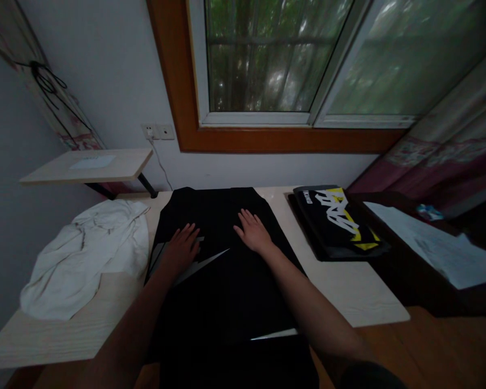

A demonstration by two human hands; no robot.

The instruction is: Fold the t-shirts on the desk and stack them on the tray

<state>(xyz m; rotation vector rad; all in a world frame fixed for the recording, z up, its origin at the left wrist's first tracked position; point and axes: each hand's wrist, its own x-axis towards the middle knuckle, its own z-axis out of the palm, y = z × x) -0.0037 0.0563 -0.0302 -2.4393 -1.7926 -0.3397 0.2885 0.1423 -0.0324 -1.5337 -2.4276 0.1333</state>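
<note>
Touching black garment [227, 297], both hands [182, 249] [253, 232] flat

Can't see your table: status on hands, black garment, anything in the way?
Left hand, right hand: open, palms down on black garment. It's spread out, overhanging table's near edge. White cloth left, folded clothes right; neither on top.

Near end of the black cloth [227, 300] lost from view

From where I stood, the cloth ran past the near edge of sight. The left hand [182, 248] hid part of a grey print [204, 264], and its palm, like that of the right hand [253, 231], was out of sight. Marks on the shelf's [133, 160] paper slip [92, 162] were too small to read. At far right, a small item [429, 212] was a blur; the window's [299, 59] top was cut off.
</note>
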